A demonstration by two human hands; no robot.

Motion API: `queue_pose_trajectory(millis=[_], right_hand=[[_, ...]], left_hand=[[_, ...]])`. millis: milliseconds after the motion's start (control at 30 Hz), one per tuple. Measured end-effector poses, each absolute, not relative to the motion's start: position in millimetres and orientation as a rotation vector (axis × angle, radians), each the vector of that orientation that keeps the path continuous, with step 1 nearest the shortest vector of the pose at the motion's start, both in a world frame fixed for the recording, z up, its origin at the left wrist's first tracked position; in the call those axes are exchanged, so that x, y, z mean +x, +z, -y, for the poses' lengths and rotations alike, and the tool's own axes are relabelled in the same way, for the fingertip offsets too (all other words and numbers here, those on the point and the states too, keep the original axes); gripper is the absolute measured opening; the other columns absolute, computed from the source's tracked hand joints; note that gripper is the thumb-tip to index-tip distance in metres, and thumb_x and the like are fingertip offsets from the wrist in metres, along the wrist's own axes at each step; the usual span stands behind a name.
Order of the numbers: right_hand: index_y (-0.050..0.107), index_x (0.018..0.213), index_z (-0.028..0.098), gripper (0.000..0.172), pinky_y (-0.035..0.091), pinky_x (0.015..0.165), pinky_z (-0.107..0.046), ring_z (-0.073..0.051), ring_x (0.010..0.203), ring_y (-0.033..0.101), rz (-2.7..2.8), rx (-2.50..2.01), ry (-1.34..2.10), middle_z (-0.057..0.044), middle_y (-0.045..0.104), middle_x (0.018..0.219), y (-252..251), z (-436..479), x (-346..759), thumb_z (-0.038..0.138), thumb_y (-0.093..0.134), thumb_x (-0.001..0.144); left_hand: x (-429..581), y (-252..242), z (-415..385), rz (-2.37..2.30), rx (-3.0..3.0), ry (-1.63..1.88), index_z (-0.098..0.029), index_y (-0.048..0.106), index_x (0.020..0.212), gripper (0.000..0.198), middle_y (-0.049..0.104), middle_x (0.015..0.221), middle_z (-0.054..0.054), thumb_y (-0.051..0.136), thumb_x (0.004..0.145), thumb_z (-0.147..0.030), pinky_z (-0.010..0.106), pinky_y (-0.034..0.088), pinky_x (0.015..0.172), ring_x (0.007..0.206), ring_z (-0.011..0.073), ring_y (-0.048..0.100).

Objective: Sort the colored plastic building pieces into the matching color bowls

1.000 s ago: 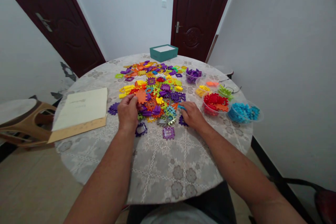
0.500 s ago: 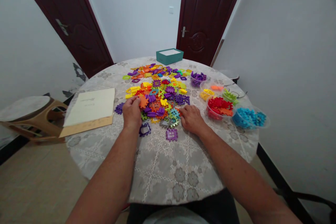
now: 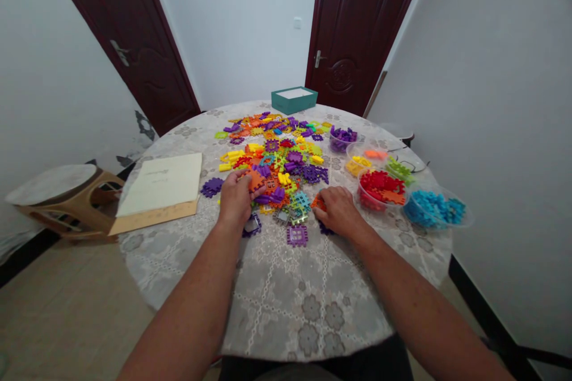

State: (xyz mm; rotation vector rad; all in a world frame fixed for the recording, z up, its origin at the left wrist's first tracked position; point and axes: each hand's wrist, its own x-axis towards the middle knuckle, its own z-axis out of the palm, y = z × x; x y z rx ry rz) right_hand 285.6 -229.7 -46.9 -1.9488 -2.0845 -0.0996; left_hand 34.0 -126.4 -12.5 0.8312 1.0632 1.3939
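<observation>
Mixed pile [image 3: 294,157] lies between and beyond the hands. At its left edge, left hand [image 3: 235,199] pinches orange tile [image 3: 255,180]; at its right edge, right hand [image 3: 341,211] grasps orange piece [image 3: 317,202], partly covered.

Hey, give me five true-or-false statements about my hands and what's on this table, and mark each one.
1. Your left hand holds an orange notched piece. True.
2. Your right hand holds a yellow piece. False: it holds an orange piece.
3. A teal box stands at the table's far side. True.
4. The rightmost clear tub holds red pieces. False: it holds blue pieces.
5. A purple window piece lies nearer you than the teal box. True.
</observation>
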Motion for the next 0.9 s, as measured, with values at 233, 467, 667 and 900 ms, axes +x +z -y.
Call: queue_pose_trajectory(millis=[233,467,667,900], right_hand=[[0.067,0.103,0.017,0.022,0.034,0.098,-0.039,-0.027,0.1,0.062,2.083,-2.093,-0.148,-0.012,0.072,0.098,-39.2,226.4,282.5,0.032,0.051,0.1],[0.069,0.101,0.016,0.028,0.04,0.083,-0.034,-0.025,0.094,0.065,1.955,-2.262,-0.159,-0.015,0.073,0.097,-37.2,220.2,285.2,0.031,0.045,0.104],[0.07,0.102,0.018,0.022,0.043,0.079,-0.028,-0.019,0.087,0.066,1.607,-1.922,0.123,-0.006,0.074,0.094,-36.3,219.3,279.9,0.024,0.049,0.099],[0.07,0.094,0.019,0.018,0.045,0.063,-0.022,-0.014,0.07,0.063,1.425,-1.439,0.783,0.003,0.069,0.077,-17.8,206.0,243.6,0.026,0.054,0.092]], left_hand=[[57.5,-16.9,150.4,-1.01,1.042,1.105,-0.018,0.062,0.118,0.042,0.061,0.12,0.012,0.064,0.076,-0.012,0.036,0.067,0.073,0.09,0.0185,0.07],[59.6,-17.3,153.5,-0.9,1.078,1.025,-0.018,0.064,0.125,0.056,0.066,0.119,0.013,0.064,0.07,-0.005,0.036,0.066,0.079,0.094,0.0212,0.071],[57.6,-12.8,150.1,-0.863,1.06,1.034,-0.017,0.066,0.123,0.052,0.067,0.117,0.012,0.073,0.071,-0.012,0.035,0.066,0.079,0.093,0.0201,0.071],[60.5,-5.9,160.3,-0.773,1.07,0.937,-0.016,0.065,0.127,0.054,0.069,0.123,0.013,0.08,0.075,-0.023,0.032,0.065,0.081,0.106,0.0236,0.07]])
